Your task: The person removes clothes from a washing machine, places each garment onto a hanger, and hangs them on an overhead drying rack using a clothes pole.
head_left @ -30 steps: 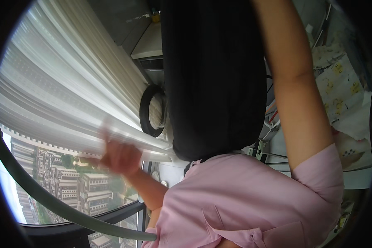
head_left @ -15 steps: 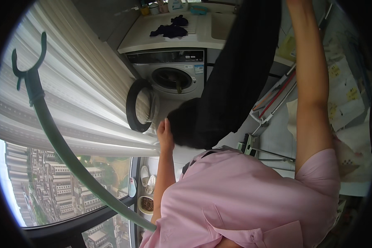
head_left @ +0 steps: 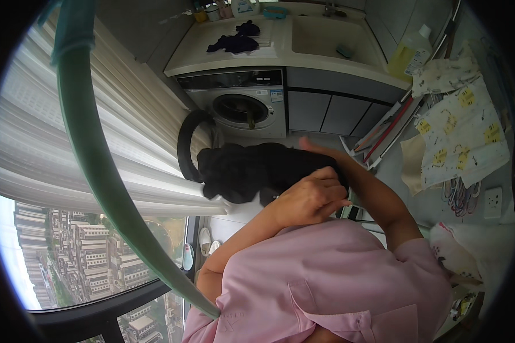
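Left: a thick pale-green curved pole (head_left: 91, 154) arcs from the upper left edge down to the pink shirt. Behind it hangs a white pleated curtain (head_left: 46, 143), and below that a window (head_left: 80, 263) looks out on tall apartment blocks.

Centre: a black, soft, crumpled cloth garment (head_left: 252, 171) is bunched in mid-air in front of the person's chest, just in front of the white front-loading washing machine (head_left: 243, 106), whose round black-rimmed door (head_left: 187, 146) stands open to the left. The garment appears matt and uniformly dark, with rumpled folds; its left end hangs loose and rounded beside the door. The left hand (head_left: 306, 200) is curled shut, gripping the garment's right lower part, knuckles toward the camera.

Above: a dark blue crumpled cloth (head_left: 234, 41) lies on the pale countertop (head_left: 212, 54) over the machine, beside the white sink basin (head_left: 329, 37).

Right: the right hand (head_left: 312, 146) lies behind the garment's upper right edge; only its side shows, and whether it is open or gripping cannot be told. Further right, a yellowish plastic bottle (head_left: 412, 54) stands at the countertop's right end, and white cloths with yellow print (head_left: 463, 137) hang near the wall.
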### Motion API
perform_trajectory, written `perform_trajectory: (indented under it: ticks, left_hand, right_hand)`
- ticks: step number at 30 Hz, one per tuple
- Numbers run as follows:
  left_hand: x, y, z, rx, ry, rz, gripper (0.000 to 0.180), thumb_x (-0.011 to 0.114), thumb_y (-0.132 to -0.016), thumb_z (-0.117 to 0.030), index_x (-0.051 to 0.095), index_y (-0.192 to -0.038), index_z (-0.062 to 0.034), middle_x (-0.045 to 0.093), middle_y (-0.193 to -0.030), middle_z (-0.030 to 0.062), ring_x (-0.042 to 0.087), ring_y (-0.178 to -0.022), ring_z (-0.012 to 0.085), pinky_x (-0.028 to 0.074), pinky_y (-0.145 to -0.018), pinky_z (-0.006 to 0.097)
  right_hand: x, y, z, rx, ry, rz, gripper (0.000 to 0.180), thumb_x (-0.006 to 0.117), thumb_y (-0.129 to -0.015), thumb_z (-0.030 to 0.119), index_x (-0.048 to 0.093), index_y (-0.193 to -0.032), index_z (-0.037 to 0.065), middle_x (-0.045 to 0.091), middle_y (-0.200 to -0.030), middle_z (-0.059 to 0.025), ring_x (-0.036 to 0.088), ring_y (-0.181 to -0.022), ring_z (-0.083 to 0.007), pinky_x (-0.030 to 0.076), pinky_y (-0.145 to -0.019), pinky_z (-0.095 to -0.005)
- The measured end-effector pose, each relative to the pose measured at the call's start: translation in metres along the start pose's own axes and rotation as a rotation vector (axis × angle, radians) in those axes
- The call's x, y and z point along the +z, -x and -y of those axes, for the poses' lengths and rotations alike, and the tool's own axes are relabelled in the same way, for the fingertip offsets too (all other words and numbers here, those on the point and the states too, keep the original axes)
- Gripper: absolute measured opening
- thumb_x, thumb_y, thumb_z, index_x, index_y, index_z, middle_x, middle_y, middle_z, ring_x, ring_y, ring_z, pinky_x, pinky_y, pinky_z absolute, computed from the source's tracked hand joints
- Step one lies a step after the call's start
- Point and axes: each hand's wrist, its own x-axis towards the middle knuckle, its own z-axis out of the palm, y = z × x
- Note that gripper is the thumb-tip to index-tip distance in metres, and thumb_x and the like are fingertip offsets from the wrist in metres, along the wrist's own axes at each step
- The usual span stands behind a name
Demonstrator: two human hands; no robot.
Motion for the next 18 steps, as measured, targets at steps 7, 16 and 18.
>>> perform_trajectory:
  ticks: [7, 16, 18]
  left_hand:
    - [-0.029, 0.03, -0.018, -0.181, -0.075, -0.165, 0.046, 0.076, -0.07, -0.035, 0.065, -0.098, 0.0005, 0.065, -0.092, 0.0108, 0.056, -0.096, 0.0273, 0.039, -0.096, 0.041]
    - [-0.062, 0.108, 0.023, -0.494, -0.298, -0.427, 0.104, 0.081, -0.056, -0.013, 0.024, -0.143, -0.008, 0.04, -0.134, 0.0195, 0.041, -0.122, 0.0405, 0.038, -0.099, 0.042]
    - [-0.05, 0.097, 0.025, -0.548, -0.271, -0.447, 0.094, 0.071, -0.058, -0.001, 0.029, -0.142, -0.009, 0.048, -0.126, 0.0207, 0.047, -0.117, 0.0398, 0.043, -0.093, 0.041]
  right_hand:
    - [0.061, -0.002, 0.008, -0.422, 0.013, -0.006, 0.037, 0.051, -0.092, 0.029, 0.054, -0.116, 0.001, 0.058, -0.112, -0.0103, 0.055, -0.105, -0.0216, 0.039, -0.096, -0.0352]
    - [0.075, 0.0, 0.033, -0.616, 0.824, -0.622, 0.038, 0.062, -0.085, 0.022, 0.052, -0.116, 0.002, 0.055, -0.114, -0.0094, 0.052, -0.108, -0.0188, 0.039, -0.096, -0.0314]
    - [0.089, -0.003, 0.038, -0.711, 1.014, -0.745, 0.043, 0.066, -0.082, 0.022, 0.051, -0.117, 0.002, 0.057, -0.11, -0.0093, 0.055, -0.104, -0.0198, 0.041, -0.093, -0.0301]
